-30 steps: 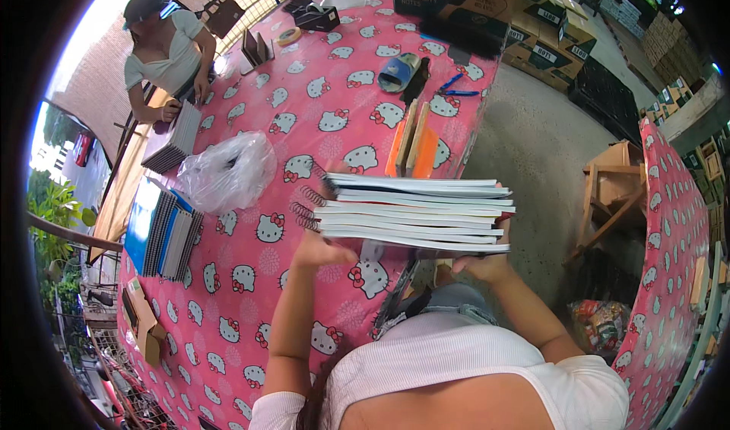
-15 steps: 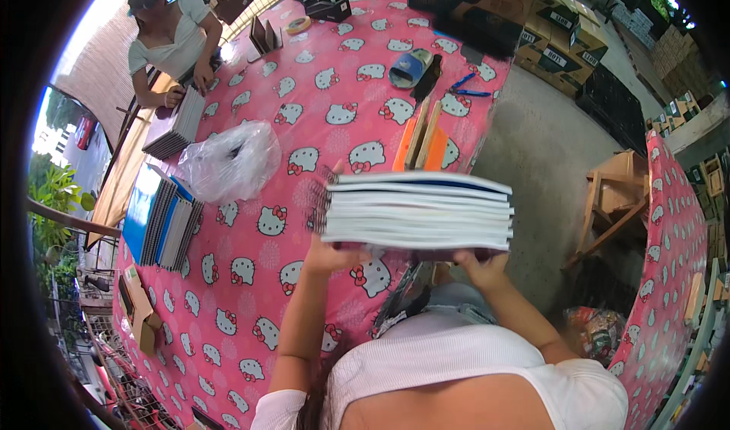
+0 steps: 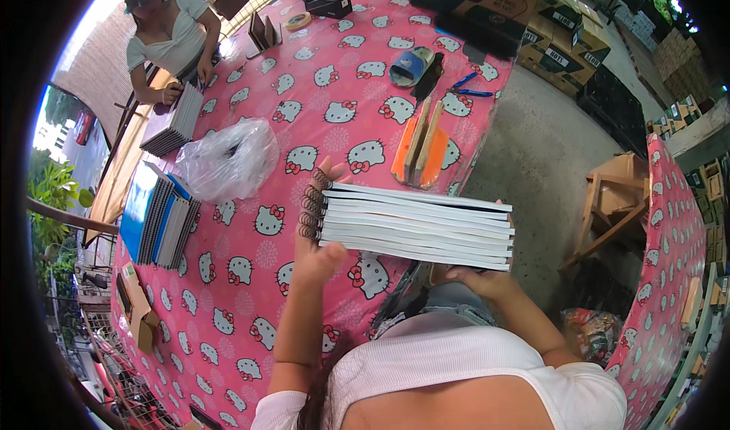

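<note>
A stack of several spiral notebooks is held up in front of me, its white page edges facing up and its coils on the left. My left hand grips the coil end, with the thumb on the near side and the fingertips showing beyond the far side. At the lower right corner of the stack, my right hand is closed on the near side. Part of its fingers is hidden behind the notebooks. Just beyond the stack, an orange stand with two upright wooden slats rests on the pink patterned tablecloth.
More spiral notebooks stand at the left, beside a clear plastic bag. A co-worker handles another notebook stack at the far left. Blue cutters, a tape roll and cardboard boxes are farther away.
The notebook stack has come slightly nearer and tilted, its right end lower. The fingers of my left hand now show above the coils. Motion blur on the stack has gone.
</note>
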Tool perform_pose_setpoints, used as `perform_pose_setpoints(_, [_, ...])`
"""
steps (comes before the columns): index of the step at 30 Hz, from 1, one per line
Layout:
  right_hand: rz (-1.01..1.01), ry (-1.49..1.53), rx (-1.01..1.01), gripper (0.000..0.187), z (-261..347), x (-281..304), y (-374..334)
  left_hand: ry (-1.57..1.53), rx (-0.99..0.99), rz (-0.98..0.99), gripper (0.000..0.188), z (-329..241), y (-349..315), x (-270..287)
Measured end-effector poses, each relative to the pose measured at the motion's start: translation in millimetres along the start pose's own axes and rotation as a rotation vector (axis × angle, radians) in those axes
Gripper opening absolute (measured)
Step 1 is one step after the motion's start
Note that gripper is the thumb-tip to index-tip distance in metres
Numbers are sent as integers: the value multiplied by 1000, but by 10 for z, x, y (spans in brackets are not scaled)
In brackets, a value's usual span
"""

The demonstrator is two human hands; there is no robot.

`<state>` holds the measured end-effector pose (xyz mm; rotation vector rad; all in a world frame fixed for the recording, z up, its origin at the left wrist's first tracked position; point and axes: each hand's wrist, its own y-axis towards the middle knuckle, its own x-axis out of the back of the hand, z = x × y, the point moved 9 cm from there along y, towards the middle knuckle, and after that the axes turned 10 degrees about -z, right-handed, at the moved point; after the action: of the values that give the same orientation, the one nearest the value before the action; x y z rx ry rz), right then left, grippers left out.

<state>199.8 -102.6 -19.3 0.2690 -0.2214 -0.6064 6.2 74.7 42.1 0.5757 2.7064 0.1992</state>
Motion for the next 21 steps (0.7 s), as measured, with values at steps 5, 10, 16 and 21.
perform_pose_setpoints(5, [-10, 174, -100, 120, -158, 22, -15, 56, 155, -156, 54, -115, 73, 6])
perform_pose_setpoints(10, [-128, 131, 78, 110, 94, -45, 64, -311, 146, -33, 82, 50, 127, -38])
perform_pose_setpoints(16, [-223, -45, 44, 106, 37, 105, 66, 149, -87, 77, 145, 107, 42, 27])
perform_pose_setpoints(21, [-239, -78, 42, 94, 136, 196, 66, 232, -149, 74, 127, 126, 25, 32])
